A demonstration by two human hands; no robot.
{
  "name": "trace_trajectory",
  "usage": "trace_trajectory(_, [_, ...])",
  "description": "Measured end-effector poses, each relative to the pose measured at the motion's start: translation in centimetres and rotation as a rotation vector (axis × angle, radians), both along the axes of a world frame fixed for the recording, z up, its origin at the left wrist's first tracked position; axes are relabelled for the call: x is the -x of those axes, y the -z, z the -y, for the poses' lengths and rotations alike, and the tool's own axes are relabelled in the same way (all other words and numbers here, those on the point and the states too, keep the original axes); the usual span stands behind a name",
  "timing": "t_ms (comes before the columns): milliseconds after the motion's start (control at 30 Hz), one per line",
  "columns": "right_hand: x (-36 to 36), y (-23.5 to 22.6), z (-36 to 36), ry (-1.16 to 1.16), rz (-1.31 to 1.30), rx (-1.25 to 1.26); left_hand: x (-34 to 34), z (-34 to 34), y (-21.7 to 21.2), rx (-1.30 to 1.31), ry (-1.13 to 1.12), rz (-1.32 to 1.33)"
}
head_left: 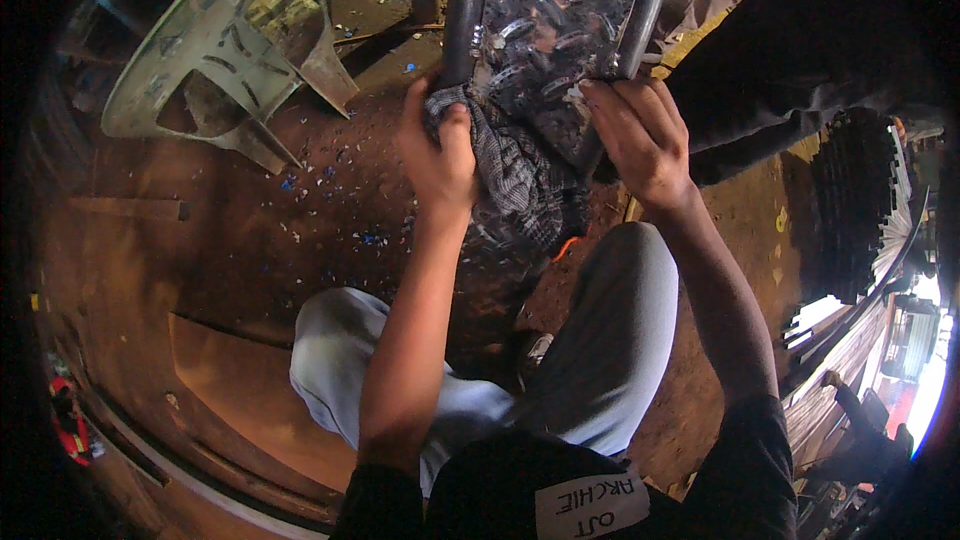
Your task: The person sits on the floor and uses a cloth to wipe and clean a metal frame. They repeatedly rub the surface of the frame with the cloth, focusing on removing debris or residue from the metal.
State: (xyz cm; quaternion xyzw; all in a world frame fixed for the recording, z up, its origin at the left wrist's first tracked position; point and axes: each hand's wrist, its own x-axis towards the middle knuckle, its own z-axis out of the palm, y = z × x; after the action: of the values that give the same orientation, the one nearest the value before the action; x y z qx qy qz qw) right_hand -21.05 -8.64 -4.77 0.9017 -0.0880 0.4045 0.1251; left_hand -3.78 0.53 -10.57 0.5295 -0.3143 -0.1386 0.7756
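A dark tread-patterned metal plate point(565, 15) lies in front of me between two round metal tubes, the left tube point(468, 10) and the right tube point(648, 5). A grey checked cloth point(515, 165) drapes over the plate's near end. My left hand point(440, 150) grips this cloth against the lower end of the left tube, thumb on top. At the lower end of the right tube, my right hand point(645, 140) has its fingers bent and drawn together. A small whitish bit shows at those fingertips; what it is, I cannot make out.
A pale green plastic chair point(225, 50) stands at the far left. Blue and white scraps litter the brown floor. A flat bar point(130, 207) and brown sheet point(240, 380) lie left. Another person's dark-clothed leg point(800, 60) is close on the right, near stacked dark bars point(840, 210).
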Motion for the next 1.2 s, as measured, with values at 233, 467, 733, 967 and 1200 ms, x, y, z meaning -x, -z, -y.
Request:
trace_trajectory(233, [0.0,0.3,0.3,0.012,0.0,0.037,0.2,-0.7,-0.3,-0.15,0.075,-0.022])
trace_trajectory(467, [0.2,0.3,-0.3,0.018,-0.002,-0.071,0.0,-0.5,-0.3,-0.149,0.045,0.036])
trace_trajectory(733, [0.0,0.2,-2.0,0.27,0.23,-0.447,-0.3,-0.4,0.0,-0.149,0.039,0.055])
trace_trajectory(967, [-0.1,0.5,-3.3,0.317,0.324,-0.54,0.0,0.0,0.2,-0.047,0.003,-0.029])
trace_trajectory(1200, [-0.3,1.6,-4.7,0.288,0.361,-0.679,-0.2,0.1,0.5,-0.036,0.036,-0.028])
